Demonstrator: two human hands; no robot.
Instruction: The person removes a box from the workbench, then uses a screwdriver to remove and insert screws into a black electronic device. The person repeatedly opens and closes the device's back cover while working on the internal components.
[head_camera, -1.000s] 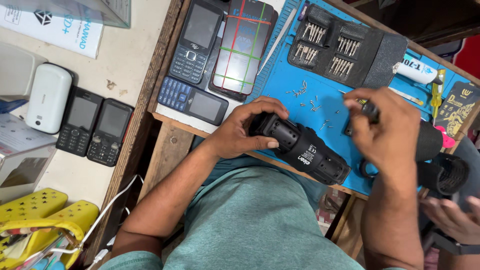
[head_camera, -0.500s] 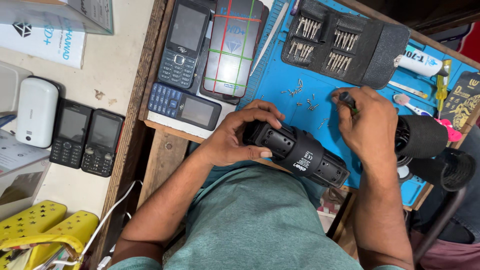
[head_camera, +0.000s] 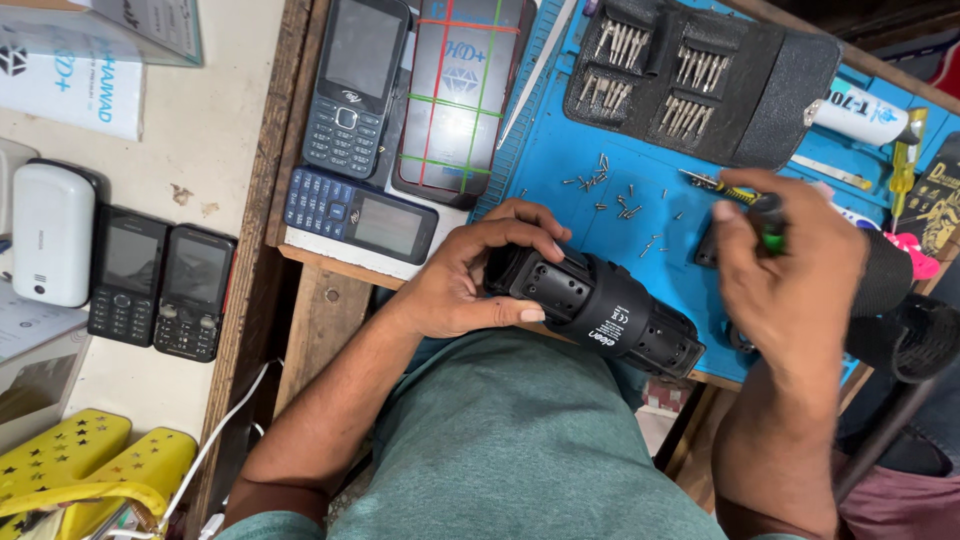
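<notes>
Holding the black speaker (head_camera: 600, 310) in my left hand (head_camera: 465, 275), I wrap my fingers tight round its left end. It lies long-ways, left to right, at the near edge of the blue mat (head_camera: 560, 150). My right hand (head_camera: 795, 270) pinches a small screwdriver (head_camera: 735, 192) just above the speaker's right end. Tiny screws (head_camera: 610, 195) sit on the mat, a bit farther up.

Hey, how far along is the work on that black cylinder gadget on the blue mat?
Done, it seems: loose screws lie scattered on the blue mat, and the bit case lies open. In hand: the left hand grips the black gadget at the bench edge; the right hand holds a small screwdriver above the mat. Left: the gadget's shell looks closed.
</notes>
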